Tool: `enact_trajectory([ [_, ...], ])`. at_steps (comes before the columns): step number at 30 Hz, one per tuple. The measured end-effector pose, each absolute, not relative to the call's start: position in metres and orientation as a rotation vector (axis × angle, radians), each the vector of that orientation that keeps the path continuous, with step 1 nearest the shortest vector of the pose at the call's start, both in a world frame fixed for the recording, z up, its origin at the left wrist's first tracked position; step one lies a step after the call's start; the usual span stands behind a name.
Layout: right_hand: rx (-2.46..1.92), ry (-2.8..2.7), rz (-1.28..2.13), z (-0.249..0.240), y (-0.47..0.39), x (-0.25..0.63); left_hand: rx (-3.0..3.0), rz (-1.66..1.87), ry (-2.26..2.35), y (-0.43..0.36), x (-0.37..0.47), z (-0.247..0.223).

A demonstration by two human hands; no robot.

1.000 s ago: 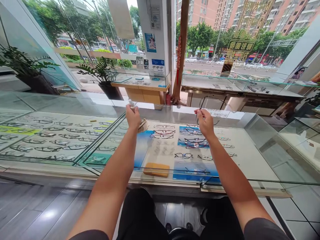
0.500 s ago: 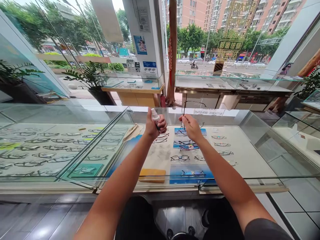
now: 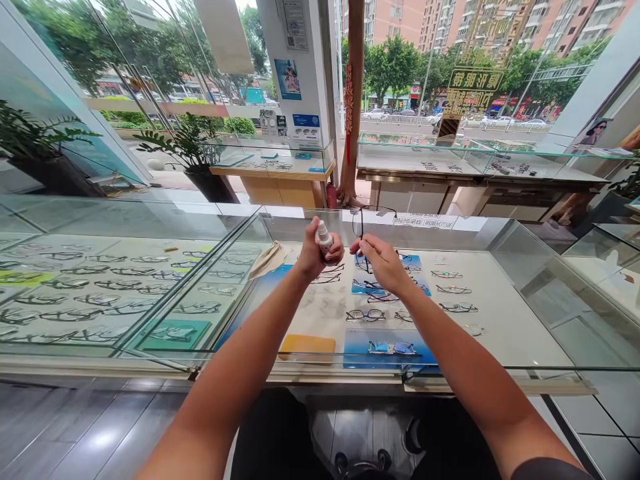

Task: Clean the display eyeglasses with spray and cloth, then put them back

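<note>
My left hand (image 3: 313,257) is wrapped round a small white spray bottle (image 3: 325,235), held upright with its nozzle at the top. To its right, my right hand (image 3: 383,260) pinches a pair of thin dark-framed eyeglasses (image 3: 358,225) between thumb and fingers. One lens stands up above the fingers, and a temple reaches to the right. Both hands are over the glass display case, apart from each other, and the bottle's nozzle is just left of the eyeglasses.
Rows of eyeglasses lie inside the glass case (image 3: 505,300). A beige cloth (image 3: 267,260) rests left of my left hand, and a yellow-orange cloth (image 3: 307,347) is nearer me. More cases, a wooden post (image 3: 354,100) and potted plants stand beyond.
The view has shifted slightly. The eyeglasses in my right hand have turned, so a lens now faces the bottle more openly. Both hands keep their hold.
</note>
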State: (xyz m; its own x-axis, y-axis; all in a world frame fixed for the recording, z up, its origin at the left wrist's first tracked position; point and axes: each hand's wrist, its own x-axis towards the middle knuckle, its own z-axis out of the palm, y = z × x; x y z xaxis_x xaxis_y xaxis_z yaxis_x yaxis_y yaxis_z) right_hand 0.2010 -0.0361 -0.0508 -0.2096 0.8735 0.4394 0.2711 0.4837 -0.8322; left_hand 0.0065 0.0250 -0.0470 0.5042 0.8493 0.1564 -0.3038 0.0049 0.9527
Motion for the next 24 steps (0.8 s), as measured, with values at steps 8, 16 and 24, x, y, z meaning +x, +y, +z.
enact_trajectory([
  [8,-0.802,-1.745,0.967,-0.047,-0.038,0.199,1.385,0.978,0.683,0.026,0.015,-0.06],
  [16,-0.78,-1.731,1.004,-0.049,-0.037,0.198,1.404,1.017,0.707,0.027,0.014,-0.06],
  [24,-0.772,-1.563,1.026,-0.049,-0.03,0.203,1.466,0.912,0.695,0.024,0.011,-0.057],
])
